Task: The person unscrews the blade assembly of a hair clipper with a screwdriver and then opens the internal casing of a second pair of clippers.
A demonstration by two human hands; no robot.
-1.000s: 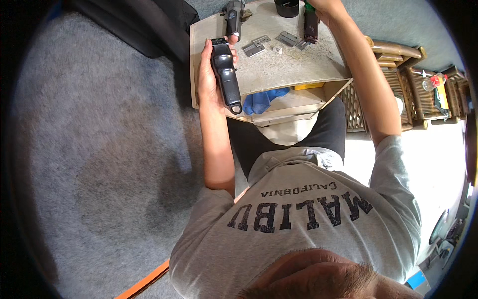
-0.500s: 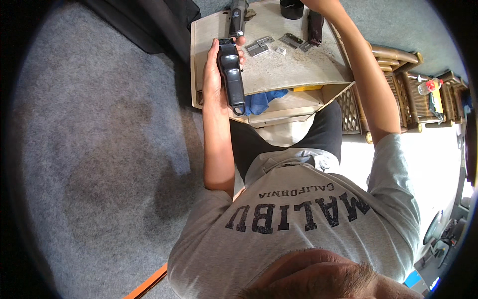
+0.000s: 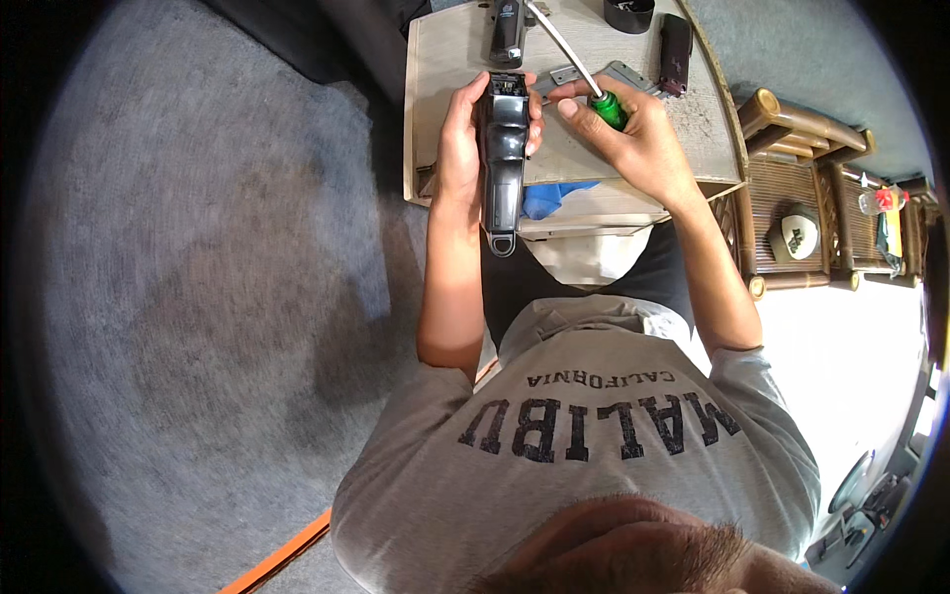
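Currently, two hands (image 3: 460, 144) (image 3: 645, 141) hold one clipper (image 3: 507, 148) and one screwdriver (image 3: 610, 111).

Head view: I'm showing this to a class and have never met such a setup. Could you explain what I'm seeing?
There's no robot: a person works bare-handed. A fisheye camera worn on the head looks down, so straight edges bend. The left grip holds a black device, apparently a hair clipper. The right grip holds a green-handled screwdriver. On the pale tabletop lie a second clipper-like device, a round black container, a dark oblong piece and grey metal parts.
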